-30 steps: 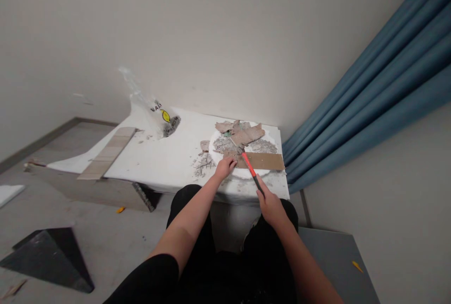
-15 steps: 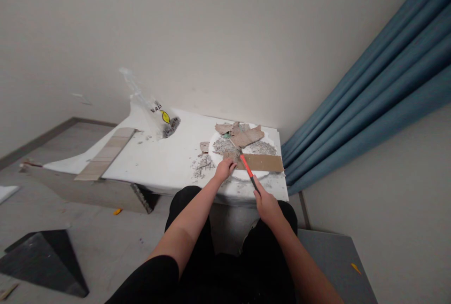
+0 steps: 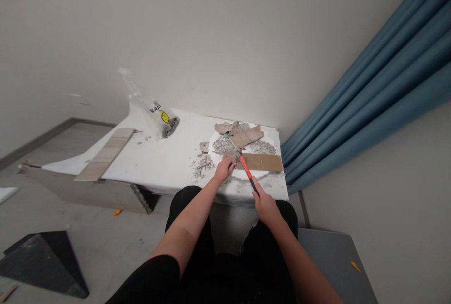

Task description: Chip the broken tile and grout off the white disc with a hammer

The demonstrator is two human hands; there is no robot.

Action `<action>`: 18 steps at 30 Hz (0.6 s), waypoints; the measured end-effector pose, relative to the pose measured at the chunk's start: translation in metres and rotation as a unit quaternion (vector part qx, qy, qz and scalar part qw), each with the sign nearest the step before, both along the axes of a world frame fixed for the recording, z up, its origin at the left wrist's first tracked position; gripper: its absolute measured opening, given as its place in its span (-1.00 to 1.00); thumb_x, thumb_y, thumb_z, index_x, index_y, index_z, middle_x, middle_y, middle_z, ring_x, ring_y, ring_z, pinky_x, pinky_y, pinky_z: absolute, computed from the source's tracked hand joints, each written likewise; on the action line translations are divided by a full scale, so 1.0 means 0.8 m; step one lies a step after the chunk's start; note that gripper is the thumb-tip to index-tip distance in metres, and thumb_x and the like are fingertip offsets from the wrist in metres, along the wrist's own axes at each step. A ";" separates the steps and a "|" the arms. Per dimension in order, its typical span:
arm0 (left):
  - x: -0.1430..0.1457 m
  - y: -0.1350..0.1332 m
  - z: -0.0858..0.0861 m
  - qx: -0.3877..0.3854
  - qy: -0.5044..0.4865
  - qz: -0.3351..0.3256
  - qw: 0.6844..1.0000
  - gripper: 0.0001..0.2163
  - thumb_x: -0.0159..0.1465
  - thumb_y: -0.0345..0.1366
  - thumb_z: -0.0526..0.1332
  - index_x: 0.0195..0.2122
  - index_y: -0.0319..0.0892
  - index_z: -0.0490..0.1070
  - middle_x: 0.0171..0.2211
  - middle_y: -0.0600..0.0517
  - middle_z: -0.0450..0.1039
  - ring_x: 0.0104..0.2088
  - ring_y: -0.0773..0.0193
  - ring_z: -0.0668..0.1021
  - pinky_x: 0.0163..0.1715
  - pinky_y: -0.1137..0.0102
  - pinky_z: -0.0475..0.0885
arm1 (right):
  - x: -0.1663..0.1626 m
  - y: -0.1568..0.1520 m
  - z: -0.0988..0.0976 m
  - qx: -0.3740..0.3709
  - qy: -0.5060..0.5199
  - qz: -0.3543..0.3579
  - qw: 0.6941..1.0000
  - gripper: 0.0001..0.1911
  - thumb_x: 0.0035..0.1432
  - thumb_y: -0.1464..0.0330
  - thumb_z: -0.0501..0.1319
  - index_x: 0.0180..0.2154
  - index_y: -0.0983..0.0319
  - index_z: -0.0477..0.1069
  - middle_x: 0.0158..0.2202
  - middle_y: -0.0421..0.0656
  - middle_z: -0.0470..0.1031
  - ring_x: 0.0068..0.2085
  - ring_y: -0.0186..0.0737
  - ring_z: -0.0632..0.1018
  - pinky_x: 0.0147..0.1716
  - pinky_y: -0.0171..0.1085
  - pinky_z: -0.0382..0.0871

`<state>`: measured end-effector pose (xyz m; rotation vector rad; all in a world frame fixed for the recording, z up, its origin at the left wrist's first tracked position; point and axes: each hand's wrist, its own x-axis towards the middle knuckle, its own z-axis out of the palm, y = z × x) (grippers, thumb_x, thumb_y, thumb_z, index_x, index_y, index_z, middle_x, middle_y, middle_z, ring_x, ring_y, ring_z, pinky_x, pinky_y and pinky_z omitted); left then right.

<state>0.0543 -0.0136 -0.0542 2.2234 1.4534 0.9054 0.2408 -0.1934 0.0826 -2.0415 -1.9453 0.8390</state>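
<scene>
My right hand (image 3: 267,206) is wrapped round the black end of a tool with a red and black handle (image 3: 246,168). The tool's far end, thin and hard to make out, lies among the scraps. My left hand (image 3: 224,169) is closed, its fingertips at a ragged grey-brown piece (image 3: 230,155) close to the tool's tip. Beneath both is a round white board (image 3: 213,154) bearing crumbled grey bits (image 3: 262,147) and torn brown bark-like sheets (image 3: 246,137). A flat brown strip (image 3: 262,162) lies across the board's right side.
White sheeting (image 3: 176,153) covers the low bench. Left on it are a clear plastic bag (image 3: 151,118) with grey material and a wood-patterned plank (image 3: 105,153). Loose crumbs (image 3: 202,167) lie beside the board. A blue curtain (image 3: 362,83) hangs right; dark folded panels (image 3: 45,261) lie on the floor.
</scene>
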 end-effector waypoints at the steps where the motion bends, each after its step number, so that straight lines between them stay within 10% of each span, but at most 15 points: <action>1: 0.000 0.000 0.000 0.000 0.002 -0.002 1.000 -0.77 0.37 -0.25 0.12 -0.44 -0.16 0.38 -0.39 -0.04 0.42 -0.28 0.18 0.48 -0.23 0.35 0.38 | 0.000 0.000 0.001 0.003 -0.002 -0.002 1.000 -0.35 0.42 0.31 -0.07 0.46 0.04 -0.15 -0.01 -0.05 0.61 -0.12 -0.06 0.65 -0.19 -0.27 0.40; 18: -0.002 -0.004 -0.008 0.034 -0.015 -0.010 0.999 -0.75 0.40 -0.23 0.10 -0.42 -0.16 0.38 -0.39 -0.03 0.40 -0.25 0.20 0.47 -0.19 0.34 0.39 | -0.004 -0.002 0.001 0.007 -0.006 -0.005 1.000 -0.36 0.41 0.30 -0.07 0.46 0.06 -0.12 -0.07 -0.06 0.63 -0.09 -0.04 0.64 -0.19 -0.27 0.39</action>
